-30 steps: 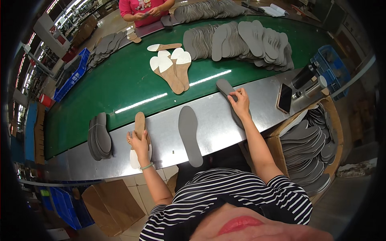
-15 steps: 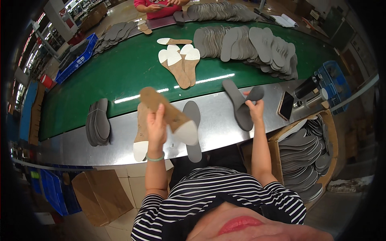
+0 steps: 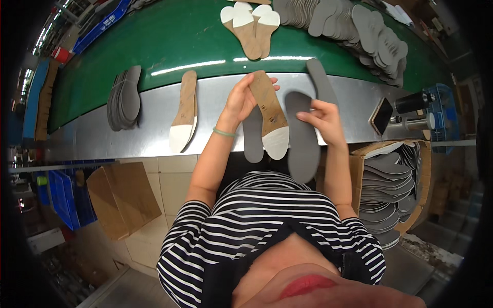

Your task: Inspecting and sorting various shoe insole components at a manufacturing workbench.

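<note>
— So, from the head view, what is the left hand [image 3: 241, 100] doing?

— Its fingers [image 3: 267, 86] are clenched around the upper end of a tan insole board with a white heel [image 3: 270, 115], holding it lifted above the steel worktop [image 3: 149, 110], heel toward the person.

— And the right hand [image 3: 323, 120]?

— Its fingers are closed on a long grey insole [image 3: 302, 136], pinching it at the side. That insole hangs just beside the tan board, its lower end past the near edge of the worktop.

— Anything between the two?

— A second grey insole [image 3: 253, 136] shows under the tan board, lying at the near edge of the worktop. I cannot tell whether the board touches it.

— What else lies on the worktop?

— A second tan board with a white heel [image 3: 186, 110] lies flat to the left, well apart from the hands. Further left sits a stack of grey insoles [image 3: 125, 97]. Another grey insole [image 3: 321, 82] lies behind the right hand, at the far edge next to the green belt [image 3: 154, 36].

— And at the right end?

— A dark phone [image 3: 381, 115], then a cardboard box of grey insoles [image 3: 393, 185] below the worktop's right corner.
</note>
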Motion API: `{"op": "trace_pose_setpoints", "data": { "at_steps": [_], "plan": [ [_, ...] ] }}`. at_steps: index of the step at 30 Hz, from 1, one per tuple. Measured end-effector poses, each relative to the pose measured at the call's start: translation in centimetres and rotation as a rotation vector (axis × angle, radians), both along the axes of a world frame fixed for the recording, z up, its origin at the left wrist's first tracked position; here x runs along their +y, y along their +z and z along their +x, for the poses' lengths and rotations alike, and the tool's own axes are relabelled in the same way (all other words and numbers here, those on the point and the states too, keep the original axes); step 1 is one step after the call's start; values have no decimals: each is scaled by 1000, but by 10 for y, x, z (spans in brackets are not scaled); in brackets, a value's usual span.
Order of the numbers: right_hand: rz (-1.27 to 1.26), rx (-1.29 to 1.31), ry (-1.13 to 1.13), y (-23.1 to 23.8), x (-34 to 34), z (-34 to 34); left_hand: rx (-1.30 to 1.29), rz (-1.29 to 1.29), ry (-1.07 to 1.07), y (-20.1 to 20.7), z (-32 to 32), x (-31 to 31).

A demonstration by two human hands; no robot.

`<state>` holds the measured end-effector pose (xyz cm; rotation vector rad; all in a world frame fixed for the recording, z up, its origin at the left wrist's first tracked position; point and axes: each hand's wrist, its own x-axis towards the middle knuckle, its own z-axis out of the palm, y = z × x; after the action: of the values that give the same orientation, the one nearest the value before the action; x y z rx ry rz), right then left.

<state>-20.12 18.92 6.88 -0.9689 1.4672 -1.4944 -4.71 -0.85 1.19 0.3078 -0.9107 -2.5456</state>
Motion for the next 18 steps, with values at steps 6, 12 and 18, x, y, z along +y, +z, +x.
{"op": "trace_pose_setpoints", "data": {
  "at_steps": [6,12,18],
  "plan": [
    [53,-265,61,-39,-43,33,28,24,25,18,3,13],
    [39,-278,26,-42,-49,37,44,16,-14,24,4,24],
    [24,-279,5,-46,-46,34,76,-14,-47,20,4,25]
  ]
}}
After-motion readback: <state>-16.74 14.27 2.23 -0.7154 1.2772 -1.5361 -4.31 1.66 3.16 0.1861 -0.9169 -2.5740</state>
